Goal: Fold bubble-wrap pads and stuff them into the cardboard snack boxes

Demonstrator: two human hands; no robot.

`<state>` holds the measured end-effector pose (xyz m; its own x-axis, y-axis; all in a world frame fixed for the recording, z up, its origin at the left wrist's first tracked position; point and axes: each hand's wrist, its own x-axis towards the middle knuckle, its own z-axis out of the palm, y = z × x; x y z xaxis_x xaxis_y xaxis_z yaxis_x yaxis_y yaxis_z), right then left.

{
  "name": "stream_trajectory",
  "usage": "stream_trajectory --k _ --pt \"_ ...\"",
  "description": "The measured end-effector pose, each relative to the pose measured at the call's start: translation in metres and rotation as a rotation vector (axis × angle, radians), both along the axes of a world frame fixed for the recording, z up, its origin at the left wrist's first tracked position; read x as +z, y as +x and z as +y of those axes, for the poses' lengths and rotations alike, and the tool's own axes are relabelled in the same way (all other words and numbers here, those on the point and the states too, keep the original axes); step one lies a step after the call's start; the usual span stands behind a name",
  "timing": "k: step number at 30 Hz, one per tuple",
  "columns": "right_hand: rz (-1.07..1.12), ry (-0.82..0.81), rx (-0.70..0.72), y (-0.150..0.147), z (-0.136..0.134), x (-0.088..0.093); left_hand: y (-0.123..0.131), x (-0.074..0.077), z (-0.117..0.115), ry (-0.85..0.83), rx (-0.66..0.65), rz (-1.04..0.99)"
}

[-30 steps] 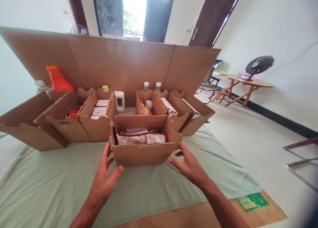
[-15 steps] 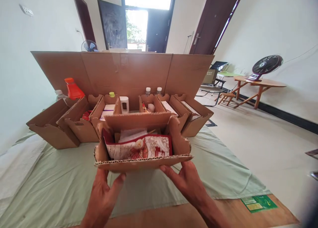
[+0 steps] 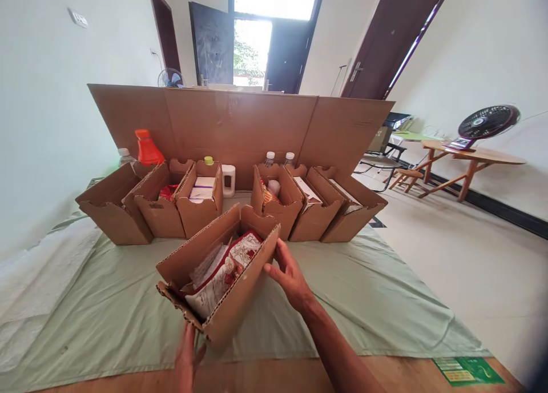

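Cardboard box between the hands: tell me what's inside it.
A red-and-white patterned item sits in the cardboard box, with translucent plastic packaging behind it. They cover the bottom, so anything beneath cannot be seen.

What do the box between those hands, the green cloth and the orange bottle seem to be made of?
Box: corrugated cardboard, matte brown; the rough rim shows wavy fluting. Green cloth: fabric, dull-finished; loose wrinkles suggest something thin, but the fibre can't be told. Orange bottle: probably smooth plastic, judging by its even colour and moulded-looking shape.
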<state>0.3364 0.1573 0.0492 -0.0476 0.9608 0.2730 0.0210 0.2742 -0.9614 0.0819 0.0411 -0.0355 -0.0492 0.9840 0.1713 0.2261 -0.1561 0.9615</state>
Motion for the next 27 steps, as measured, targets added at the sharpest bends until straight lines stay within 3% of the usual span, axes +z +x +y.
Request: stream_trajectory --k 6,12,17,20,23,27 --pt "-0.158 0.042 -0.178 -0.023 0.016 -0.011 0.024 -0.021 0.007 -0.215 0.042 -0.059" --pt "-0.214 0.092 -0.225 -0.036 0.022 -0.024 0.035 -0.035 0.011 -0.269 0.086 -0.08" --pt "-0.242 0.113 -0.183 -0.034 0.023 -0.036 0.04 -0.044 0.001 0.018 -0.065 -0.038" --pt "-0.242 0.104 -0.163 -0.032 0.023 -0.038 0.047 -0.038 0.002 0.09 -0.092 0.01" --pt "-0.245 0.077 -0.183 -0.031 0.022 -0.042 0.057 -0.022 0.012 0.124 -0.117 0.014" --pt "-0.158 0.015 -0.386 -0.029 0.022 -0.051 0.079 0.011 0.032 0.13 -0.099 0.012"
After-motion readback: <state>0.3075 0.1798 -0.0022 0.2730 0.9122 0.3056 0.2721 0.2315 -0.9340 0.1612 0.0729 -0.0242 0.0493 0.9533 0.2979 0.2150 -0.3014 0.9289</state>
